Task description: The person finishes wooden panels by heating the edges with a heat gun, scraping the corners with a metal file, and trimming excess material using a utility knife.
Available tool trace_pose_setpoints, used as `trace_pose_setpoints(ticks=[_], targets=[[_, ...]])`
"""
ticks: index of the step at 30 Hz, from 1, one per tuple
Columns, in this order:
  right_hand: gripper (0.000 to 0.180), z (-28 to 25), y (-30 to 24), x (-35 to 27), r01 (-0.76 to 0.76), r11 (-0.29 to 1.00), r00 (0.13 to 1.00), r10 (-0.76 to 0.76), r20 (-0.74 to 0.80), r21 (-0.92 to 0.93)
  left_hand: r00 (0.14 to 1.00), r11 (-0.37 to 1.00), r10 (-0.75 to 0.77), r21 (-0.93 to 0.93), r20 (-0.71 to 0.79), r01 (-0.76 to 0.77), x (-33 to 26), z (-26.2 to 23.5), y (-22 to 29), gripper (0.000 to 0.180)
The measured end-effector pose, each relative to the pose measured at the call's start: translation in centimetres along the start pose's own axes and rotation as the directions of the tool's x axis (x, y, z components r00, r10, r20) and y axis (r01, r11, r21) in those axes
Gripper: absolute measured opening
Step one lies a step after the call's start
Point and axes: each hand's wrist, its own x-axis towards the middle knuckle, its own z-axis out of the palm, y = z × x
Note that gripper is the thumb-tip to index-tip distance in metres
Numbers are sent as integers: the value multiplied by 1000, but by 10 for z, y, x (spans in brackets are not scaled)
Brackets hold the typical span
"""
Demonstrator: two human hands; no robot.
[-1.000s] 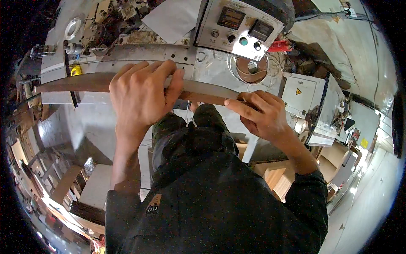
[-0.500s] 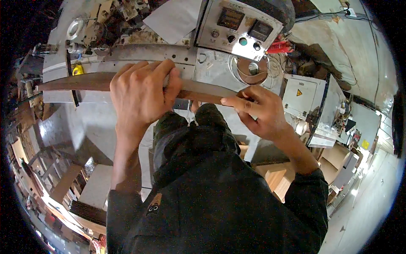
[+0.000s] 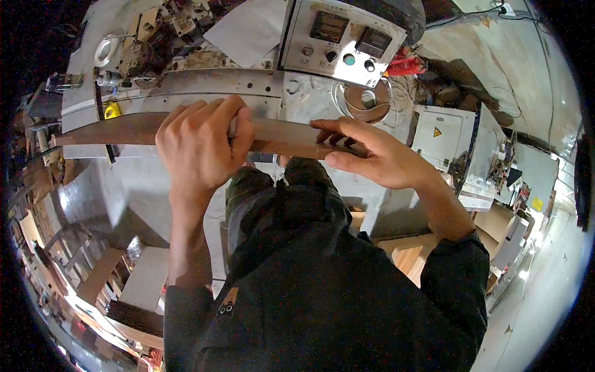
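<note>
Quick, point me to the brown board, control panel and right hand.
Brown board (image 3: pixel 282 133): head view, broad face.
Control panel (image 3: pixel 346 44): head view, bare front face.
Right hand (image 3: pixel 385 154): head view, thumb-side middle.

Right hand (image 3: pixel 378 155): curled pinch at the board's right end has loosened; fingers (image 3: pixel 341 129) now straighter, reaching leftward over the board (image 3: pixel 282 136), thumb (image 3: pixel 347 162) parted from them at its near edge. Firmness of contact there cannot be told. Board: rolled somewhat, so more of its broad face shows between the hands; near edge runs more level; left end sits lower in view. Left hand (image 3: pixel 201 146): slightly lower and farther left in view. Right forearm (image 3: pixel 443 201): lies flatter, elbow farther out.
</note>
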Motion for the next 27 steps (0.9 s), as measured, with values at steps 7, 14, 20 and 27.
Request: trace_pose_setpoints(ticks=[7, 14, 20, 27], targets=[[48, 5, -4, 5, 77, 986, 997, -79, -8, -149, 990, 995, 88, 56, -110, -82, 4, -2, 3, 17], [46, 7, -7, 7, -13, 975, 1000, 7, -25, -220, 993, 995, 80, 66, -85, -74, 4, -2, 2, 16], [42, 10, -8, 7, -9, 982, 996, -7, -84, -188, 988, 995, 97, 47, -123, -92, 6, 2, 2, 15], [38, 10, 4, 7, 63, 971, 988, -93, -122, -230, 986, 994, 107, 46, -127, -102, 8, 2, 4, 15]])
